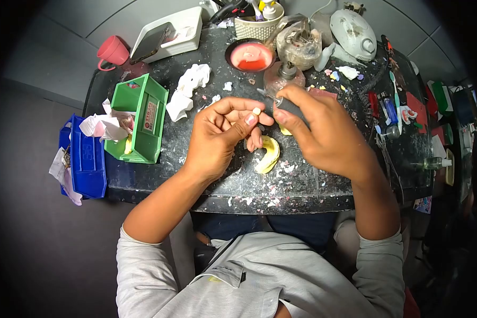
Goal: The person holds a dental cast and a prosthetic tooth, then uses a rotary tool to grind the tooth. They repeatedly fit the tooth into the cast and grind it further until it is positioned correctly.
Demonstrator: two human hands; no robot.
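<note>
My left hand [217, 132] is closed, pinching a small pale-yellow piece [256, 111], tooth-like in size, between thumb and fingertip. Just to its right, my right hand [328, 132] is closed with thumb and forefinger around a thin metal tool [270, 96], whose flattened tip points left; most of the tool is hidden. Below the hands a curved yellow dental-arch model [269, 155] lies on the black table [238, 185]. Another yellow piece [284, 130] shows partly behind my right thumb. A glass spirit lamp [285, 75] stands beyond my fingers.
A bowl of red-pink material [250, 56] stands at the back, near a woven basket [258, 28]. Crumpled tissue [188, 90] and a green bin [152, 122] are on the left, with a blue bin [87, 164] at the edge. A toothbrush [396, 100] lies right among scraps.
</note>
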